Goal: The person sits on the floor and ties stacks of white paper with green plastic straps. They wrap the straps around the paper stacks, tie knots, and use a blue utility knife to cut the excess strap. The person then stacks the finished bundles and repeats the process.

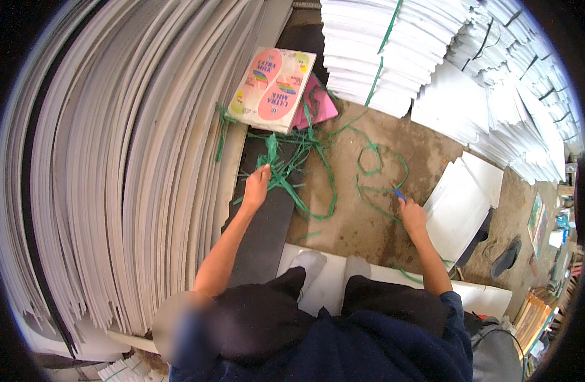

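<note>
My left hand [257, 188] is closed on a tangled bunch of green plastic twine [276, 169], held over a dark board. Loose strands run from the bunch across the floor toward the right. My right hand [413, 215] is closed round a small blue tool [399, 194]; only its tip shows beyond my fingers, so its kind is unclear. A looped green strand [403, 162] passes close to that tip. Beyond my left hand, a printed white and pink carton [273, 89] lies over a pink sheet [318, 105].
A tall bank of stacked white sheets [146, 127] stands along my left. More tied stacks [381, 51] rise at the far side. Loose white sheets [461, 197] lie by my right hand, with a dark sandal [507, 256] on the concrete floor [369, 223] beyond.
</note>
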`<state>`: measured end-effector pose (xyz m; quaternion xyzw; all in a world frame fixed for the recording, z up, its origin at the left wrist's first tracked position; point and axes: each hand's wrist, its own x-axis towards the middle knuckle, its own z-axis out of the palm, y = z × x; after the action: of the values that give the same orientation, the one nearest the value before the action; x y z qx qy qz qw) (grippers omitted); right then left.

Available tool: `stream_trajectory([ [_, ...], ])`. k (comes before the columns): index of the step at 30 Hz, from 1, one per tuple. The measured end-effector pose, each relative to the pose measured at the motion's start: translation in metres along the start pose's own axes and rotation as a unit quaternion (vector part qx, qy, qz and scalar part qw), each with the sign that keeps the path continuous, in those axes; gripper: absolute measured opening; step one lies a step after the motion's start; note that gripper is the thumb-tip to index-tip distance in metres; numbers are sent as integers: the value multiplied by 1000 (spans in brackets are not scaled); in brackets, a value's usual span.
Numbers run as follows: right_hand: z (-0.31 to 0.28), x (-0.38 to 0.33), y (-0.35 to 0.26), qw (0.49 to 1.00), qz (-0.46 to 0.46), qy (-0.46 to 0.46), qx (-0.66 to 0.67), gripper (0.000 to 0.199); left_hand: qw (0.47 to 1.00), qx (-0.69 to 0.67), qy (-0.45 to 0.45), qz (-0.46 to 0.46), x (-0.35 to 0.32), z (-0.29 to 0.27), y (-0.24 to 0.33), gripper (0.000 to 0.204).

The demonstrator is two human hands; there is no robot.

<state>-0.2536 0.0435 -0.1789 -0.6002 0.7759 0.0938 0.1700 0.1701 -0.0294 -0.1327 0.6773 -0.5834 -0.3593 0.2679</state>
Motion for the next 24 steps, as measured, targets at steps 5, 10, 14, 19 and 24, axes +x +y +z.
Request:
stream_trajectory([
  [5,-24,-8,-77,993,-60,-11,100,52,969,-199,-103,-102,-6,27,22,39],
  [10,-34,-5,-111,962,-132,-28,236,53,897,-400,-132,-132,-6,23,35,53],
  [14,-41,3,-135,944,-175,-62,271,54,747,-635,15,-196,10,-26,37,84],
  [19,-33,14,-193,904,-248,-133,323,50,685,-688,-9,-239,-30,-42,-5,41],
  [24,-6,24,-256,880,-330,-135,314,41,763,-610,7,-215,-80,-56,-16,34],
])
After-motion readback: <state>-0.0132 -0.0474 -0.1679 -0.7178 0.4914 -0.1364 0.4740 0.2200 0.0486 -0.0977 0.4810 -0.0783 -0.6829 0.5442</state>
